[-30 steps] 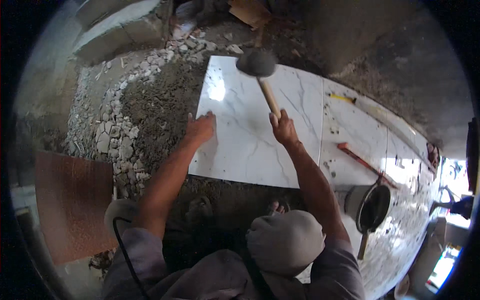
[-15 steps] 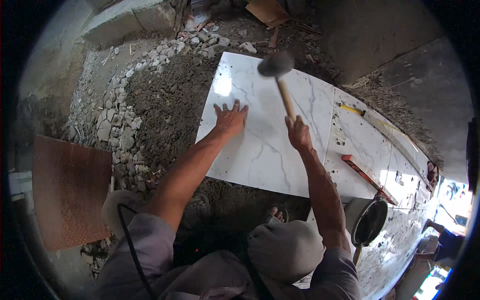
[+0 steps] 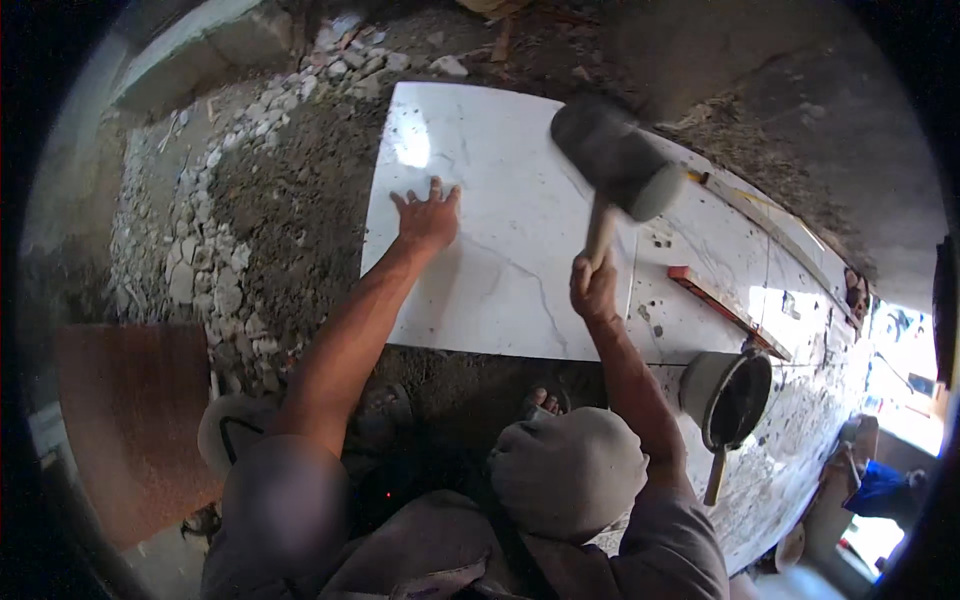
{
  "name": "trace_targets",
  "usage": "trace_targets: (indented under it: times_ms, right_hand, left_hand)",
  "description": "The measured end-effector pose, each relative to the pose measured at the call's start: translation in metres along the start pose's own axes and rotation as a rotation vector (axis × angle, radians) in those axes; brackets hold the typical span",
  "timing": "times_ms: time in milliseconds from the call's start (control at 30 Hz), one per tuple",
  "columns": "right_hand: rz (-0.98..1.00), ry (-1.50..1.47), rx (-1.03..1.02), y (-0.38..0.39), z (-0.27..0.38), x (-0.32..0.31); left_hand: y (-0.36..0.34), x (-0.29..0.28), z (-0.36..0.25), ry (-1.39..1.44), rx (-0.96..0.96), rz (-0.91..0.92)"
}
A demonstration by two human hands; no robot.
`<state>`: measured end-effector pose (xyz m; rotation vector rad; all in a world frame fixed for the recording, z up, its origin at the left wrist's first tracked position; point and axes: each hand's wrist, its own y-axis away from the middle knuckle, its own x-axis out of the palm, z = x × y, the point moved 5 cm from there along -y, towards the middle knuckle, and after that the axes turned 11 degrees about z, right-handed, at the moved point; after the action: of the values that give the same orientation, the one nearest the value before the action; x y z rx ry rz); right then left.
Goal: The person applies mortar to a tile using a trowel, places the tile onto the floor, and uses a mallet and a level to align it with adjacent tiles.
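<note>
Right hand (image 3: 594,288) grips mallet (image 3: 612,165) by its handle, head raised above tile (image 3: 500,260). Left hand (image 3: 428,217), open and flat, presses tile beside it, likely steadying it on mortar bed (image 3: 290,180).

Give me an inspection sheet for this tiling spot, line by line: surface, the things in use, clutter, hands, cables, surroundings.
Surface: rough mortar bed with rubble along its left edge.
Job's things: white marble tile lying flat on the bed; rubber mallet raised above it, blurred.
Clutter: bucket and a red-edged straightedge on the laid tiles to the right.
Hands: left hand pressed flat on the tile; right hand gripping the mallet handle.
Cables: black cord near the left elbow.
Surroundings: brown board at left; concrete block at top left.
</note>
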<state>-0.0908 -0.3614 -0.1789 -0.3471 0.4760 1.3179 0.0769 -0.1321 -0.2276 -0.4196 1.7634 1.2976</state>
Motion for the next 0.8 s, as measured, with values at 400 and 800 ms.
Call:
trace_targets:
  times_ms: [400, 800]
  right_hand:
    - [0.152, 0.342, 0.225, -0.009, -0.048, -0.003]
    - [0.03, 0.173, 0.168, -0.062, 0.027, 0.0]
  left_hand:
    - [-0.009, -0.006, -0.018, -0.014, 0.02, -0.01]
    - [0.002, -0.003, 0.008, 0.027, 0.005, -0.005]
